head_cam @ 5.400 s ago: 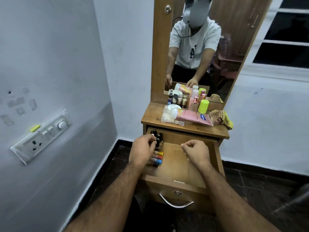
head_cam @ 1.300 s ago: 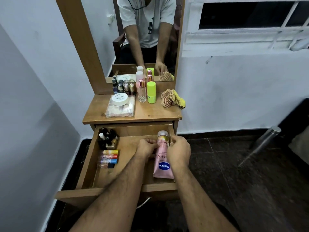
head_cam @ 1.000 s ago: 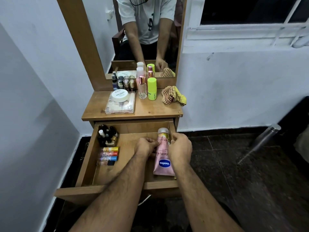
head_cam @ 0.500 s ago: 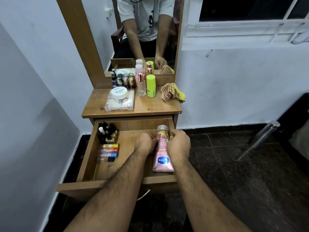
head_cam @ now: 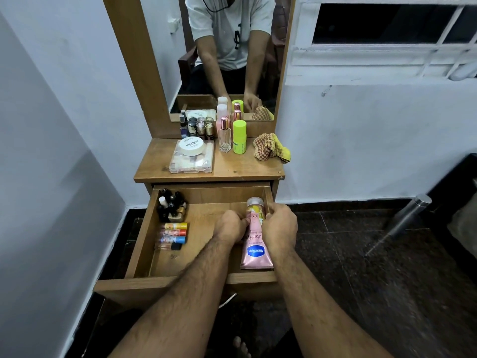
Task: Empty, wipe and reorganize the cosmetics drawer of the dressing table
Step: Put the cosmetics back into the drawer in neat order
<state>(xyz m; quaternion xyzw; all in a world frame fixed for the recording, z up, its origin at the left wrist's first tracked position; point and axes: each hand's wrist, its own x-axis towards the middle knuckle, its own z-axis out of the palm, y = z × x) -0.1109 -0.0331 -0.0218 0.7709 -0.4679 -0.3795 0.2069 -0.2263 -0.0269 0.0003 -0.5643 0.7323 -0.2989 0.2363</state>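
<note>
The wooden drawer (head_cam: 144, 233) of the dressing table stands pulled out. A pink Vaseline tube (head_cam: 256, 250) lies along its right side, cap toward the back. My left hand (head_cam: 230, 227) and my right hand (head_cam: 280, 224) both grip the tube's upper part from either side. Dark nail polish bottles (head_cam: 171, 205) cluster in the drawer's back left corner. Several lip balm sticks (head_cam: 173, 235) lie in a row in front of them.
On the tabletop (head_cam: 232, 169) sit a clear palette box with a white jar (head_cam: 191, 146) on it, small bottles, a pink perfume bottle (head_cam: 224, 134), a lime green bottle (head_cam: 239, 136) and a checked yellow cloth (head_cam: 271, 147). A mirror stands behind. A metal flask (head_cam: 410, 213) lies on the dark floor at right.
Five seconds ago the tube lay on the tabletop and my hands were by the small items. Over the last second both hands stay on the tube in the drawer, barely shifting it.
</note>
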